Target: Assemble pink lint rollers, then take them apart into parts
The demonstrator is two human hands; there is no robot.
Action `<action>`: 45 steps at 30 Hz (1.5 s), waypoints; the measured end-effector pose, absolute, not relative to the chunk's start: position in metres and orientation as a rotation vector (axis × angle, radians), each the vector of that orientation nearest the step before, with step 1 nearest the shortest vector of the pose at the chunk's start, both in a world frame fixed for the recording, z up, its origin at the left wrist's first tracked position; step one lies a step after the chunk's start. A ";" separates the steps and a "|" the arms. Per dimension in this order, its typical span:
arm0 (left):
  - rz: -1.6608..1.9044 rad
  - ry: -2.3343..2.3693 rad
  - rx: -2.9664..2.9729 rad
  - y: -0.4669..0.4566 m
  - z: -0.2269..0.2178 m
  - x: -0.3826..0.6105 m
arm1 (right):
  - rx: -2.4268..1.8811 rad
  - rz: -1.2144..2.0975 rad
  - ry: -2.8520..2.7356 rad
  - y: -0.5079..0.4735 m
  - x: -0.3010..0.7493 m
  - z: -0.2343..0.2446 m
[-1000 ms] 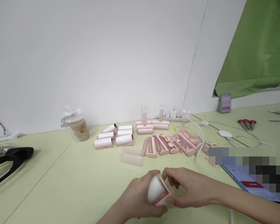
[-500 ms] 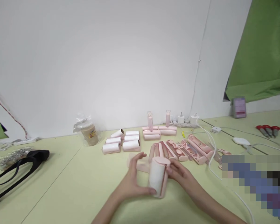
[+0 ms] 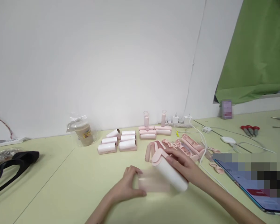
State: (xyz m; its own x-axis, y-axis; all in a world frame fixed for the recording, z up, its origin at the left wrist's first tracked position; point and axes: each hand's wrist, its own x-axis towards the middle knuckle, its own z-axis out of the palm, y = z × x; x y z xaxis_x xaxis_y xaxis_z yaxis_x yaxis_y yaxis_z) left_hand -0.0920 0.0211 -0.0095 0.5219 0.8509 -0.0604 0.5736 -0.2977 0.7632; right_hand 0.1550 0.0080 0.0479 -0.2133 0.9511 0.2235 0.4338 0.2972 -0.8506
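Note:
My right hand (image 3: 185,165) grips a lint roller (image 3: 171,174), a white paper roll in a pink holder, tilted with its pink end up and to the left. Fingers and thumb of my left hand (image 3: 127,186) close around the left end of a translucent pink cover (image 3: 151,183), low over the table. The roller overlaps the cover's right part, and I cannot tell whether they touch. Just behind the roller lie pink translucent handle parts (image 3: 149,151) and pink holder parts (image 3: 192,144).
White paper rolls (image 3: 128,144) lie in rows toward the wall. Beside them are lint rollers (image 3: 148,134) with small upright handles. A bagged cup (image 3: 85,133) stands left, near a black strap (image 3: 25,157). Rightward are a white cable (image 3: 204,146), a phone (image 3: 252,186) and red-handled tools (image 3: 250,129).
The roller has tilted over and shifted right in my right hand. My left hand has left the roller and taken hold of the translucent cover. The view has turned slightly right.

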 end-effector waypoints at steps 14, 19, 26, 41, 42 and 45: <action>0.451 1.099 2.004 0.008 -0.015 -0.073 | -1.106 0.406 -2.498 -0.011 0.123 0.018; 0.437 1.127 2.010 0.009 -0.016 -0.072 | -1.189 0.222 -2.444 0.020 0.123 0.034; 0.395 1.122 2.030 0.009 -0.011 -0.073 | -1.199 0.190 -2.720 0.121 0.098 0.044; 0.413 1.113 2.044 0.008 -0.015 -0.073 | -1.151 0.756 -2.271 0.002 0.156 0.085; 0.417 1.114 2.046 0.008 -0.015 -0.073 | -1.147 0.780 -2.267 -0.002 0.155 0.083; 0.419 1.114 2.046 0.008 -0.013 -0.072 | -1.143 0.815 -2.268 -0.002 0.150 0.081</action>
